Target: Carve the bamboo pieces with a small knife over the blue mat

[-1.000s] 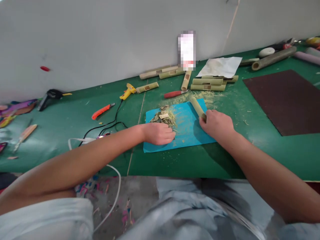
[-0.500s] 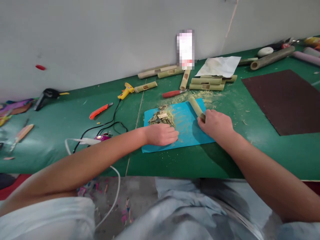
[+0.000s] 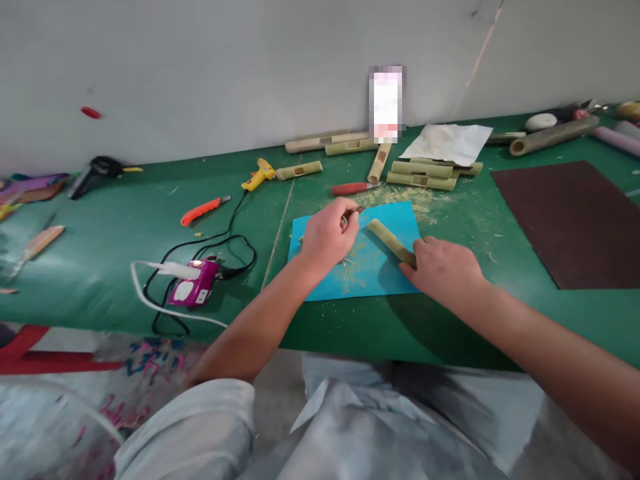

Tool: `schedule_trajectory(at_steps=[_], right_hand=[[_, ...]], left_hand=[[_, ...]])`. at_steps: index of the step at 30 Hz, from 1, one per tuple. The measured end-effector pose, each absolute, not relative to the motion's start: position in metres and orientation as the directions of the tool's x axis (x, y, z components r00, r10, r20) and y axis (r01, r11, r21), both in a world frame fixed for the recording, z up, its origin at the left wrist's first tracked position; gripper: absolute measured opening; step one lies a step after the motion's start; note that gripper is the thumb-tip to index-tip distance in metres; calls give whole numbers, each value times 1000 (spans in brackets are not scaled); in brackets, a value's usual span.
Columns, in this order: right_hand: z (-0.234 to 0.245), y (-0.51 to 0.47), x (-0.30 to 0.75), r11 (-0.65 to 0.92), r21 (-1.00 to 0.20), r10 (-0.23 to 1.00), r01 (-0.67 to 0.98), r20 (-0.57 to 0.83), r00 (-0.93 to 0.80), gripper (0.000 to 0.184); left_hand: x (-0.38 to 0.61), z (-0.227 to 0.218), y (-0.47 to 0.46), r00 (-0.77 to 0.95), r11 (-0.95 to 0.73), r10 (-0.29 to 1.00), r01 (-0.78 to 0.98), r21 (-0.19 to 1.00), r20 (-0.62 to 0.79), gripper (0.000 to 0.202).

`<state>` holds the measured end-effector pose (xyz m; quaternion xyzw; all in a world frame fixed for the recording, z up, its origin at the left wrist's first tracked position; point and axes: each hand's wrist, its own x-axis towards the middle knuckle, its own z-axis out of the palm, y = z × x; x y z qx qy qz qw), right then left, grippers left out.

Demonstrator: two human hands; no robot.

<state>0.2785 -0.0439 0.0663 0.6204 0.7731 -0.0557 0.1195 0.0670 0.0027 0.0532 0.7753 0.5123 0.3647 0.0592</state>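
In my right hand is one end of a pale green bamboo tube, which slants up and left over a blue sheet. My left hand is above the left part of the sheet, its fingers pinched around a small dark chip. Most of the chip pile on the sheet is hidden behind that hand. Fine pale shavings lie on the blue surface between the hands. Just beyond the sheet rests a red-handled knife.
Cut bamboo tubes lie at the back, some under a white paper. A yellow glue gun, an orange cutter and a purple power adapter with cords are on the left. A dark brown mat lies right.
My left hand has risen from the sheet's near side, moved farther back over the chip pile and now pinches a small chip. My right hand still grips the bamboo tube, slightly lower.
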Motion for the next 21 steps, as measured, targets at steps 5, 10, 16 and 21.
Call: schedule_trajectory(at_steps=[5, 10, 16, 21], right_hand=[[50, -49, 284, 287, 67, 953, 956, -121, -277, 29], [43, -56, 282, 319, 105, 948, 942, -39, -317, 31], [38, -61, 282, 339, 92, 936, 936, 66, -345, 39], [31, -61, 282, 358, 92, 925, 929, 105, -366, 38]], left_hand=[[73, 35, 14, 313, -459, 847, 839, 293, 430, 9], [77, 25, 15, 394, -498, 821, 848, 181, 412, 16], [76, 16, 18, 486, -551, 766, 833, 40, 421, 29], [75, 14, 15, 526, -594, 732, 804, 28, 434, 29]])
